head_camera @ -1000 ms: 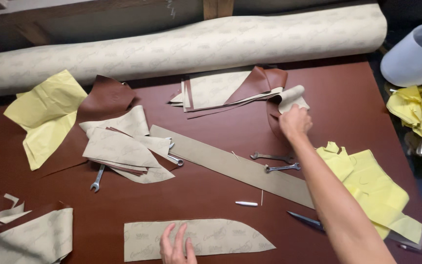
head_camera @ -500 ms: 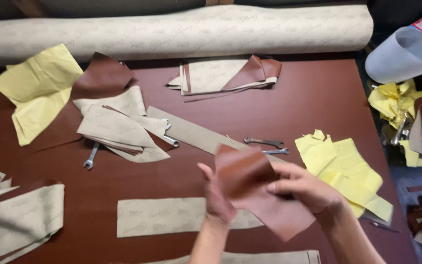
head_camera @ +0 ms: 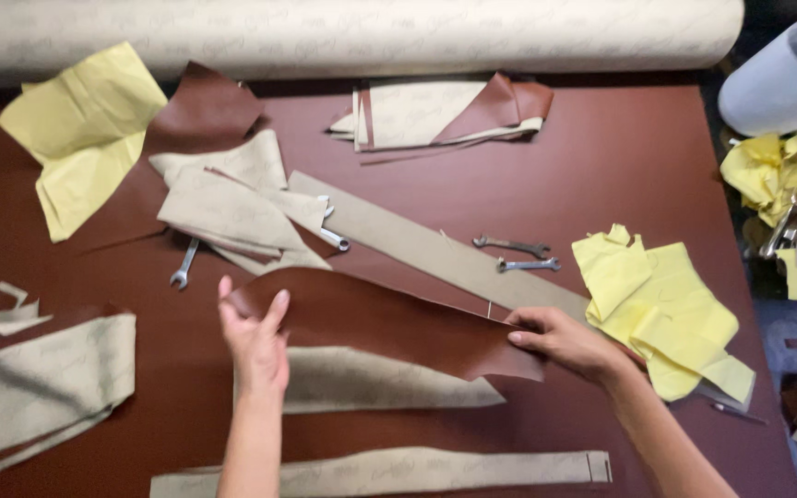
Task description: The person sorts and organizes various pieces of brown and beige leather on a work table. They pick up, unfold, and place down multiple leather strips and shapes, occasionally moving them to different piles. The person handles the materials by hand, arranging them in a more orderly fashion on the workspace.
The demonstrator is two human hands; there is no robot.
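Right now your left hand [head_camera: 255,337] and right hand [head_camera: 565,341] hold a long brown leather piece [head_camera: 389,323] stretched between them at the lower middle of the frame, fingers pinched on each end: the left fingers [head_camera: 274,309] grasp its left end, the right fingers [head_camera: 523,334] grip its lower right edge. It hangs just above a beige pattern piece [head_camera: 371,383] lying on the dark red table [head_camera: 620,157]. Another beige strip [head_camera: 417,468] lies along the bottom edge. Behind the leather, a long beige strip [head_camera: 398,231] runs diagonally, with two wrenches [head_camera: 514,254] just beside it at centre right. Yellow sheets [head_camera: 666,309] lie near your right hand, more yellow paper [head_camera: 80,134] at upper left, and a large roll [head_camera: 343,32] spans the top.
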